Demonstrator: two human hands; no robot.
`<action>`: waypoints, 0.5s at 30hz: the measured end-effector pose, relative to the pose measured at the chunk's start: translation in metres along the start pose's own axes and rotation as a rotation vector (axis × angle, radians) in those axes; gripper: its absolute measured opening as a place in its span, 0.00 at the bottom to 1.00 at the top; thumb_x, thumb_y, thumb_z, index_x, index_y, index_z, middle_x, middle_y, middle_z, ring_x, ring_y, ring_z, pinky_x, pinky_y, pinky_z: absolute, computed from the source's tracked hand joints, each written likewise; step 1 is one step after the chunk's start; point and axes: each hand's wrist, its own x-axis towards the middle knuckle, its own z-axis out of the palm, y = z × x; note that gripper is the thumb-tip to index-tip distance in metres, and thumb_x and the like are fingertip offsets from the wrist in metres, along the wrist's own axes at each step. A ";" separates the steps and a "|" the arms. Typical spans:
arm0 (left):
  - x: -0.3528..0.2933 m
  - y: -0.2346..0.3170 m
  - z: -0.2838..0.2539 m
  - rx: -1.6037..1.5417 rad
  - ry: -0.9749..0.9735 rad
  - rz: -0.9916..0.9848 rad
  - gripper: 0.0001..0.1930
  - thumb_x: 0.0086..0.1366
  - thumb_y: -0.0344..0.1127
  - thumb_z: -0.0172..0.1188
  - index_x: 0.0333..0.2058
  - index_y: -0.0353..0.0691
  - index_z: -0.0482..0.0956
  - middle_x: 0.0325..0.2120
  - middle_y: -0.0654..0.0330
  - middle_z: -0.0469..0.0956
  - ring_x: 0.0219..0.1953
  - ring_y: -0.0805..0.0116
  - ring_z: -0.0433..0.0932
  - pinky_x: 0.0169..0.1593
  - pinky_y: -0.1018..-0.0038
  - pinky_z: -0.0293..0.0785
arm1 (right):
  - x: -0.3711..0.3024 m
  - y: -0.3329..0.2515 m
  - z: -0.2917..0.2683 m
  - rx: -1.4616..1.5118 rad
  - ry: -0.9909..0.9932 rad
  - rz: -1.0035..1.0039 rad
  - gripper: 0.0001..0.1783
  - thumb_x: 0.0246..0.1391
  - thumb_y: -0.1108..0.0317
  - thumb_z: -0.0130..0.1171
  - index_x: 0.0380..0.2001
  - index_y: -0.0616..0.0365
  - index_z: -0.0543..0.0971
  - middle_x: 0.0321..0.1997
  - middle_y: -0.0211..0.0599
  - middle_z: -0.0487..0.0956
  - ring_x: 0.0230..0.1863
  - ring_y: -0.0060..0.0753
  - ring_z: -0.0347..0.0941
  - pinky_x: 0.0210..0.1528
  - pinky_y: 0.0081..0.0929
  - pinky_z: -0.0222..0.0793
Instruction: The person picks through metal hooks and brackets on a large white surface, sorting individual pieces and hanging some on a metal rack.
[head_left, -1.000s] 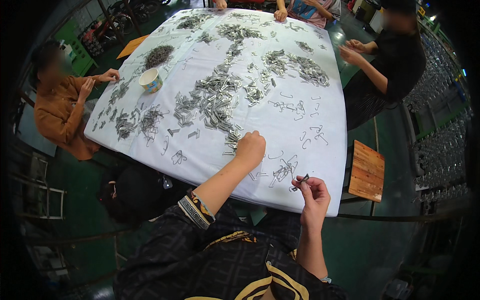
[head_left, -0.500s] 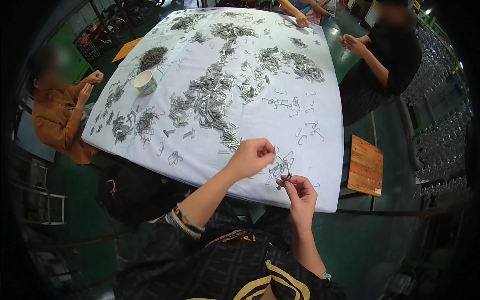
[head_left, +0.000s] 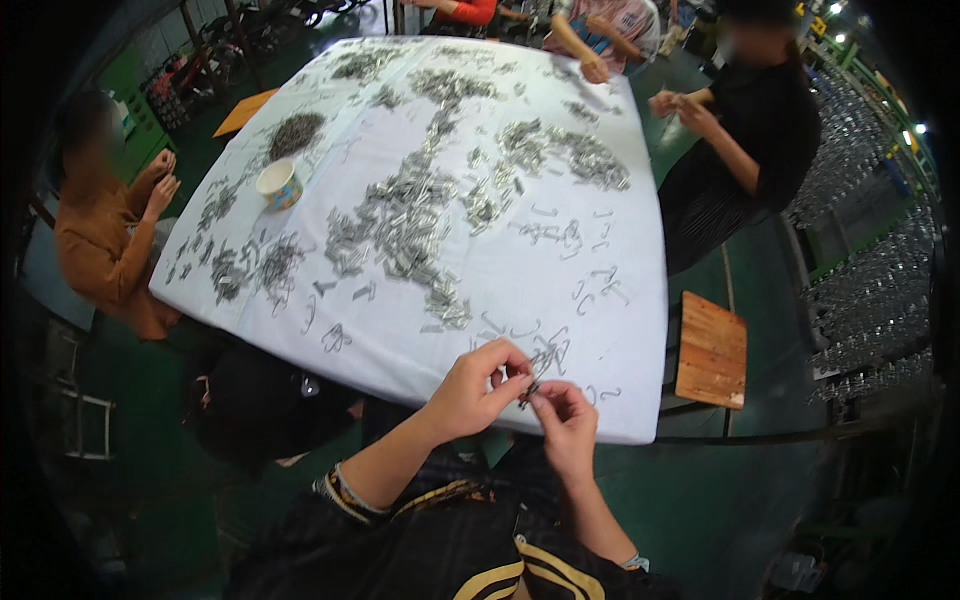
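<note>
A white-covered tabletop carries heaps of small grey metal pieces: a long heap runs down its middle, another lies far right, a darker pile far left. A small cup stands near the left edge. Loose bent wire hooks lie scattered on the near right.

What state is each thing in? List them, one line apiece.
Left hand: fingers pinched on a small metal part.
Right hand: fingertips meeting the left hand's at the same part.
Metal pieces: loose, in heaps across the cloth.
Table: covered by a white cloth.
Cup: upright, open; contents unclear.
Wooden stool: upright, unoccupied.
</note>
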 end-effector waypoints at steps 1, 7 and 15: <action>-0.004 0.002 0.000 -0.032 -0.014 -0.016 0.04 0.60 0.26 0.56 0.35 0.34 0.75 0.31 0.61 0.77 0.31 0.76 0.73 0.36 0.80 0.68 | -0.002 0.003 0.001 0.009 -0.011 0.011 0.06 0.55 0.77 0.58 0.37 0.67 0.75 0.36 0.37 0.80 0.41 0.23 0.76 0.46 0.20 0.70; -0.014 0.010 0.002 0.029 0.010 0.108 0.05 0.60 0.24 0.54 0.36 0.33 0.73 0.30 0.57 0.77 0.29 0.69 0.75 0.35 0.75 0.71 | -0.005 0.009 -0.006 -0.004 -0.045 -0.031 0.09 0.52 0.77 0.60 0.38 0.67 0.76 0.44 0.40 0.78 0.48 0.28 0.74 0.54 0.25 0.66; -0.041 0.015 -0.008 0.115 -0.024 0.123 0.06 0.59 0.20 0.52 0.36 0.33 0.73 0.33 0.57 0.78 0.34 0.71 0.74 0.42 0.76 0.70 | 0.015 0.042 -0.039 -0.529 0.253 0.006 0.07 0.46 0.71 0.65 0.30 0.61 0.81 0.29 0.37 0.78 0.36 0.31 0.73 0.42 0.27 0.67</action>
